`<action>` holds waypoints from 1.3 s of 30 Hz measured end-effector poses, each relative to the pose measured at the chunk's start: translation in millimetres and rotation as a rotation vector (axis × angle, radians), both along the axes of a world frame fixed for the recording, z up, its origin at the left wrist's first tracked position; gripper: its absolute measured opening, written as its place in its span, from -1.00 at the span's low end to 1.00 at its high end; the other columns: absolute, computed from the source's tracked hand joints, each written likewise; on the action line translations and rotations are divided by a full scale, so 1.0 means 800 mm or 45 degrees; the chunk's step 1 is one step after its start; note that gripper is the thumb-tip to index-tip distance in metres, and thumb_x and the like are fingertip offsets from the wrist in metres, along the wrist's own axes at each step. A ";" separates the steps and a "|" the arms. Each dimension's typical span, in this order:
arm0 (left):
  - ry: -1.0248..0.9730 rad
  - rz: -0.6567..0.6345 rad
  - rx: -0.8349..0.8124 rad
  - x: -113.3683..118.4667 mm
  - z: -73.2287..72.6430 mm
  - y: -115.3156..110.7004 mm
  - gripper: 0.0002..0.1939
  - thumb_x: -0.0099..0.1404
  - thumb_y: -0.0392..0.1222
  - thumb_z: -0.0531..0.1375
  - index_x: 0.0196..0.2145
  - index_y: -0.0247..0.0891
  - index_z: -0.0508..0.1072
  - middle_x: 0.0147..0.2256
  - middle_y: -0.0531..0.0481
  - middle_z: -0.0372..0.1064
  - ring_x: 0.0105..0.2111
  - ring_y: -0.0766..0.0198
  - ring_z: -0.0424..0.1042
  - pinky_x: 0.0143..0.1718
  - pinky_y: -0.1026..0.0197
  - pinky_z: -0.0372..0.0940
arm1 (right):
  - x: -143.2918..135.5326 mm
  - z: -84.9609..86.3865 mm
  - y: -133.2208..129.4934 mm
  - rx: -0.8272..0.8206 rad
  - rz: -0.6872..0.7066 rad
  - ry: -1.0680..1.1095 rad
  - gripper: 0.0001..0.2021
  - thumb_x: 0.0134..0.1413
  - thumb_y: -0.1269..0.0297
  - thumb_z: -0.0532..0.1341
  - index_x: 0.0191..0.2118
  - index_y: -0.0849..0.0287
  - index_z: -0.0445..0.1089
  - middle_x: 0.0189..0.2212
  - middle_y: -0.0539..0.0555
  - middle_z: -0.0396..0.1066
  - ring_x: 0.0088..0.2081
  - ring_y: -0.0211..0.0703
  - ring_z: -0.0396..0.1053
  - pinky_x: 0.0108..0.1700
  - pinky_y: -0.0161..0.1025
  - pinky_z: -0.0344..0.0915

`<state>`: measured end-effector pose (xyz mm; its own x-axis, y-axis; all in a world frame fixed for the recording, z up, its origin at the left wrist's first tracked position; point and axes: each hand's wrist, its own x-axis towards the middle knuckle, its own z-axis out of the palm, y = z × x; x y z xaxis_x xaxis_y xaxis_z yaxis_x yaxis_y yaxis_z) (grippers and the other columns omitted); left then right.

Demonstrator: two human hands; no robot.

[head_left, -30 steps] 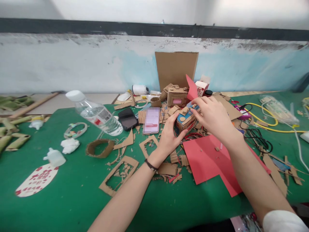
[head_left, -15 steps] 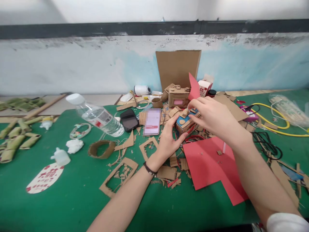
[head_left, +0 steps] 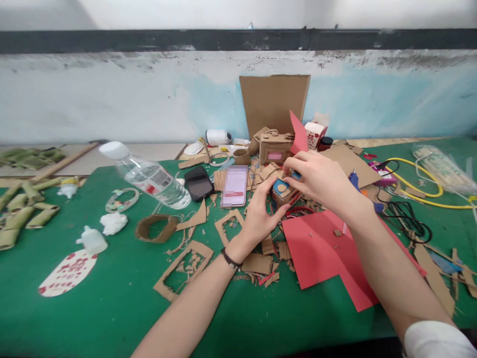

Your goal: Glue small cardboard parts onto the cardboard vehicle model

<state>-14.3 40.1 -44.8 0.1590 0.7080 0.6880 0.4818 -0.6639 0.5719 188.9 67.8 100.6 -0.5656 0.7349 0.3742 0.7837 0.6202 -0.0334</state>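
Observation:
A small cardboard box (head_left: 280, 195) with a blue top and a round cardboard disc on it sits among scraps near the middle of the table. My left hand (head_left: 261, 211) grips it from the left, fingers behind and thumb along the near side. Over the top's right part, my right hand (head_left: 316, 176) is closed in a pinch; whatever lies between its fingertips is hidden. Under my right forearm spreads a red paper sheet (head_left: 316, 253). Just left of the box lies a phone (head_left: 236, 186) with a lit screen.
Behind the box stands a cardboard camera-like model (head_left: 275, 149). A tilted water bottle (head_left: 158, 179), a cardboard ring (head_left: 156, 229) and cut frames (head_left: 203, 248) lie left. Right are a blue glue gun (head_left: 354, 179), black cable (head_left: 404, 219) and yellow cord (head_left: 428, 194).
My right hand has shifted slightly left over the box, and the blue glue gun now shows beside my forearm. My left hand keeps its grip. The view has moved a little.

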 end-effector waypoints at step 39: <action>0.018 -0.024 0.016 0.002 0.010 -0.004 -0.22 0.52 -0.03 0.35 0.54 -0.09 0.15 0.42 -0.27 0.34 0.44 -0.11 0.37 0.43 -0.22 0.36 | 0.012 0.010 0.015 -0.101 0.173 0.147 -0.80 0.55 0.19 0.18 -0.03 0.07 0.56 -0.05 0.21 0.58 0.00 0.10 0.48 0.04 -0.04 0.35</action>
